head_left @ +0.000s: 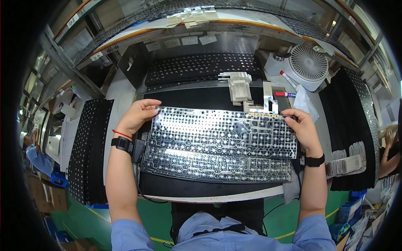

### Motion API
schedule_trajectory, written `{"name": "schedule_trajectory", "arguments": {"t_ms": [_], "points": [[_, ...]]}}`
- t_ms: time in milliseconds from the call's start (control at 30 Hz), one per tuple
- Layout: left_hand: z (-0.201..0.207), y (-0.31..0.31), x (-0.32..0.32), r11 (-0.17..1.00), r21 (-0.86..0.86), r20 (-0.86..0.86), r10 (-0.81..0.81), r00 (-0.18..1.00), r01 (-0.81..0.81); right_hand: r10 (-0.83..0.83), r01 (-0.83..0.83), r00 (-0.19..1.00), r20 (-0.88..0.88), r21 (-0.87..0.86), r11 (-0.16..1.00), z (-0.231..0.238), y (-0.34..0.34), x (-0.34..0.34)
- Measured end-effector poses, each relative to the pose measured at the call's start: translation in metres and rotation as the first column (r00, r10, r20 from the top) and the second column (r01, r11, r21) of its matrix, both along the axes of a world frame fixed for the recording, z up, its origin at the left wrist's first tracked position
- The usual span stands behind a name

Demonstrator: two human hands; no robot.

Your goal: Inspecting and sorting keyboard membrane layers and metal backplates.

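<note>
A keyboard membrane sheet (217, 131), clear with printed circuit lines and dots, is stretched between my two hands over the black work surface. My left hand (137, 116) pinches its upper left corner between thumb and fingers. At the upper right corner, my right hand (304, 127) grips the same sheet in a similar pinch. Below and partly under it lie more membrane sheets (217, 170), nearer to me. A pale strip with blue marks (269, 100) stands at the held sheet's upper right edge; whether it is joined to the sheet I cannot tell.
Pale flat strips (240, 88) lie stacked behind the sheet, near a red marker (284, 94). A white fan (309, 62) stands at the back right. Black dotted sheets are piled at the left (90, 146), back (201, 69) and right (349, 113). Cables hang at the table's front edge.
</note>
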State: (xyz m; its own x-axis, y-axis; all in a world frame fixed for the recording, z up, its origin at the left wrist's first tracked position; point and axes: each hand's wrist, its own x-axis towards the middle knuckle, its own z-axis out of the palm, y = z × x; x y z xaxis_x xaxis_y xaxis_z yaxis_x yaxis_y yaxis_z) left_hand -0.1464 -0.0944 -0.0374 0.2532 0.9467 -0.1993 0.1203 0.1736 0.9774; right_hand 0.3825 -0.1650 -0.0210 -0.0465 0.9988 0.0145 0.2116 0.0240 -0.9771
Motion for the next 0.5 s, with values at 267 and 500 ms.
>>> {"name": "schedule_trajectory", "arguments": {"t_ms": [267,500], "points": [[-0.004,0.006,-0.008,1.0,-0.01,0.023,0.03,0.999,-0.029,-0.002,0.002,1.0,0.02,-0.021,1.0,-0.002,0.002,0.001],[-0.004,0.004,0.001,0.996,0.052,0.142,0.07,0.987,-0.078,0.004,-0.004,1.0,-0.008,-0.008,1.0,-0.006,0.003,0.003]]}}
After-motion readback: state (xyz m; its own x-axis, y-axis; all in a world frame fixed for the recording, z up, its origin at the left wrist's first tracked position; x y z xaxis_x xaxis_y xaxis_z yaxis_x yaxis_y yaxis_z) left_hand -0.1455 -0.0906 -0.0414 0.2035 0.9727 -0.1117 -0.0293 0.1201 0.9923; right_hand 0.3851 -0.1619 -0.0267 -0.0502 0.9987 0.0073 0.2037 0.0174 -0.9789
